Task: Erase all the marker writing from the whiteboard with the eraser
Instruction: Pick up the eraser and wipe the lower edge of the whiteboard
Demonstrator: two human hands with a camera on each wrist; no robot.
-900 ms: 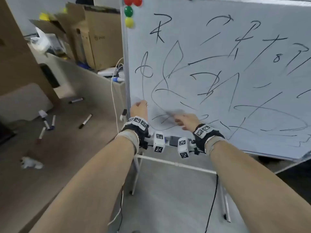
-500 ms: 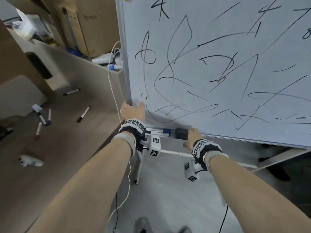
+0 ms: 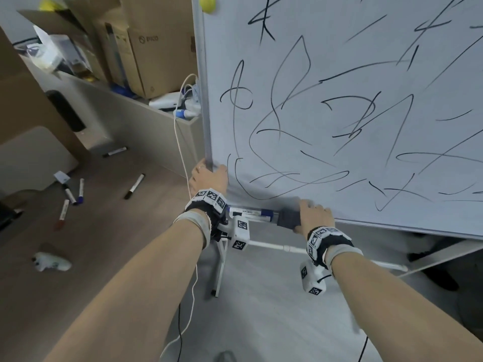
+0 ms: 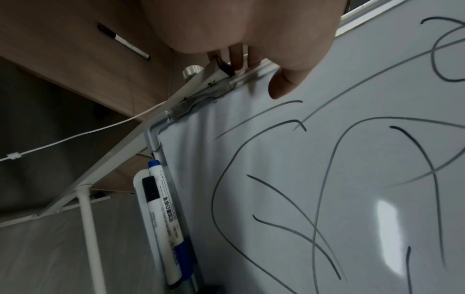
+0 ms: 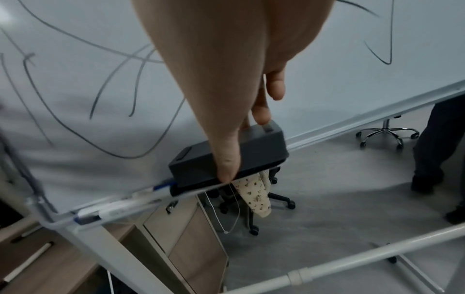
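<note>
Moved: right hand now grasps the eraser on the tray at 6 o'clock.
Left hand: clamps the whiteboard frame edge.
Room: scribbled board spreads toward 2 o'clock.

Loose markers lie scattered on the brown wooden floor — a black-capped white marker, a red-capped one and a blue-capped one. A crumpled white wad lies nearer the camera. Brown cardboard boxes stand on a grey ledge — a white cable hangs down beside them. In the right wrist view, a black swivel chair carries a spotted cream cloth.
</note>
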